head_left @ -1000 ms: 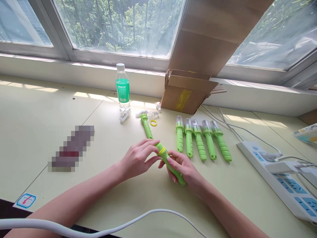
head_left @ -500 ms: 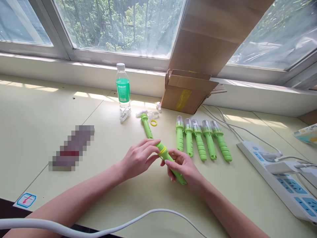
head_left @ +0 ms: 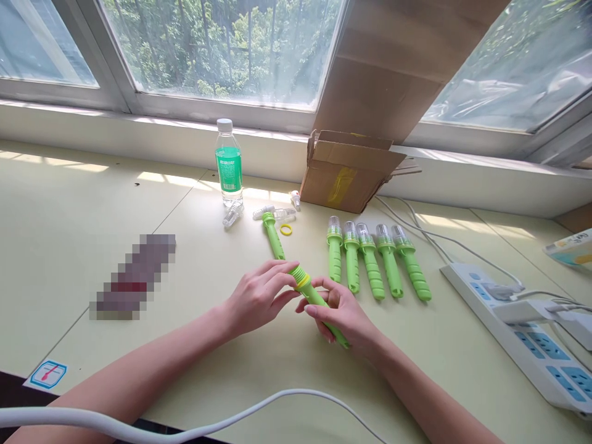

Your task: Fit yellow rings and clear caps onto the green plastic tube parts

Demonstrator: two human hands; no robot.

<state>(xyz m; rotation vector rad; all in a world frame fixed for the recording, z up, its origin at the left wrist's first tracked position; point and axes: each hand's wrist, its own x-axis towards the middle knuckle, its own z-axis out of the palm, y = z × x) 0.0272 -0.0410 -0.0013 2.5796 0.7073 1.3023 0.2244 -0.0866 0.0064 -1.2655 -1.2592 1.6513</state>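
A green flashlight-like handle (head_left: 316, 300) with a threaded top and a yellow ring (head_left: 303, 282) tilts between both hands over the table. My left hand (head_left: 259, 295) pinches its upper end at the thread and ring. My right hand (head_left: 340, 311) is wrapped round the lower body. Just beyond lies another green handle (head_left: 274, 237), threaded end away from me, with a loose yellow ring (head_left: 286, 229) beside it. Clear plastic caps (head_left: 233, 214) and a small white-and-red part (head_left: 295, 199) are scattered behind. To the right, several green handles with clear caps (head_left: 369, 259) lie in a row.
A water bottle (head_left: 229, 166) with a green label stands at the back, left of an open cardboard box (head_left: 346, 172). On the right is a white power strip (head_left: 522, 345) with plugs and cables. A white cable (head_left: 259, 401) crosses the near edge. A blurred patch (head_left: 136, 277) lies left.
Both hands keep their hold on the green handle. The right hand's fingers have shifted slightly around its body; the things on the table stay put.
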